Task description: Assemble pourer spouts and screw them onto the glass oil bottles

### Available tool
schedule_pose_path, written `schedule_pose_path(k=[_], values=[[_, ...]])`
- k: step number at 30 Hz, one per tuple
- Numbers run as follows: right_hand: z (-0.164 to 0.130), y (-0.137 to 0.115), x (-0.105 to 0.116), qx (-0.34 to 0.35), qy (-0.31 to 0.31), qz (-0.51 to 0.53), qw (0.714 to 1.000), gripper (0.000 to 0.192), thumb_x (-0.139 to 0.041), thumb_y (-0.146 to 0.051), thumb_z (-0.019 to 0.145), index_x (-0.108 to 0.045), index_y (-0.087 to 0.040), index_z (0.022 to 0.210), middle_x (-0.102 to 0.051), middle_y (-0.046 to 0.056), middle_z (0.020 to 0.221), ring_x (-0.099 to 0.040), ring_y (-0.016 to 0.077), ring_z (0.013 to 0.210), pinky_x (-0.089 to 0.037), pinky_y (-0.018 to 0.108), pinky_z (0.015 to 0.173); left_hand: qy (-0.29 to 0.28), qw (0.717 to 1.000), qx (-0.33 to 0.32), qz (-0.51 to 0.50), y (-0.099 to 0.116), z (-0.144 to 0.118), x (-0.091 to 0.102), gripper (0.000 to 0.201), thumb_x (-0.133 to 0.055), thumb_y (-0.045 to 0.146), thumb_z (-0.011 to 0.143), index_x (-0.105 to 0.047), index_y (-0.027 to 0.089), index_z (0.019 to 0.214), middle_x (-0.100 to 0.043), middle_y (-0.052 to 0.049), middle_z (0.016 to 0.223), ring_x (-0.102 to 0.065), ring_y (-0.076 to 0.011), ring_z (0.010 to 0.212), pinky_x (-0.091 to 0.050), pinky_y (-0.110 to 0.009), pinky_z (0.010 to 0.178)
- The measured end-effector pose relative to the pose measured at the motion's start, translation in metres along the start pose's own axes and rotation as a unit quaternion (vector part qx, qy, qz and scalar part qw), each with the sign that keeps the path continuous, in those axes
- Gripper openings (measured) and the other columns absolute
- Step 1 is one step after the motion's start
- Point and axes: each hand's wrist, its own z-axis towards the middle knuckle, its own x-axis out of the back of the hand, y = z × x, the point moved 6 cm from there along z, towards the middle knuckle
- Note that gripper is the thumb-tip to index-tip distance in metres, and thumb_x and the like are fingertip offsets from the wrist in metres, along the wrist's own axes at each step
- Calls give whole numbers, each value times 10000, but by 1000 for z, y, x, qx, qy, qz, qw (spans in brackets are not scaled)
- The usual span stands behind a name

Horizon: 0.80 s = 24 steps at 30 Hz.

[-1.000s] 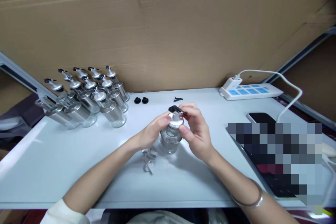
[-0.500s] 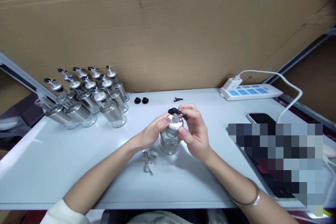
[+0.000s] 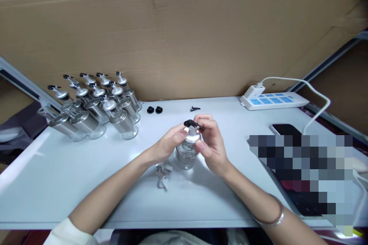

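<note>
At the frame's centre, the left hand (image 3: 167,144) is narrowly gripping the silver pourer cap (image 3: 193,136) of a glass bottle (image 3: 186,158); the right hand (image 3: 214,148) is holding its other side, curled fingers touching the black flap (image 3: 193,124). At right, blue stickers (image 3: 265,101) are bearing marks too small to read.

Between the hands (image 3: 214,145), a bottle (image 3: 186,157) stands on the desk (image 3: 201,203); loose parts (image 3: 162,173) lie just before the left hand (image 3: 167,144). More bottles (image 3: 96,110) stand left of the hands. Beyond the hands lie two caps (image 3: 159,110), cardboard (image 3: 186,38) behind; rightward are a phone (image 3: 287,129) and, farther back, a power strip (image 3: 297,100).
</note>
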Motion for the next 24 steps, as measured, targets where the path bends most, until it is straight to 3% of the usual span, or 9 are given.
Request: schedule_pose_path(k=[8, 12, 18, 24], values=[[-1, 4, -10, -93, -43, 87, 991, 298, -517, -542, 869, -420, -323, 1047, -498, 32, 1098, -569, 168, 853, -506, 348, 756, 15, 1000, -11, -9, -3, 0, 2, 559, -471, 636, 807, -618, 130, 995, -624, -128, 1055, -542, -305, 1059, -384, -407, 955], [0, 4, -12, -105, -55, 110, 987, 289, -533, -522, 868, -412, -317, 1032, -552, 0, 925, -524, 130, 657, -486, 294, 616, 23, 1000, -4, 11, -1, -2, 3, 559, -462, 632, 801, -631, 133, 992, -619, -129, 1078, -530, -313, 1081, -367, -421, 985], [1, 4, -11, -101, -30, 86, 991, 308, -527, -559, 841, -434, -302, 984, -443, -47, 713, -405, 112, 529, -432, 257, 511, 22, 1000, -2, 12, 2, -3, 1, 492, -417, 564, 840, -615, 147, 1008, -625, -114, 1042, -549, -287, 1017, -393, -411, 943], [1, -1, -12, -70, -19, 85, 994, 243, -526, -507, 863, -435, -313, 979, -439, -53, 729, -350, 105, 541, -389, 235, 509, 12, 1000, -23, 14, 11, -3, -3, 411, -410, 503, 850, -608, 150, 926, -625, -99, 978, -544, -278, 1002, -377, -404, 935]])
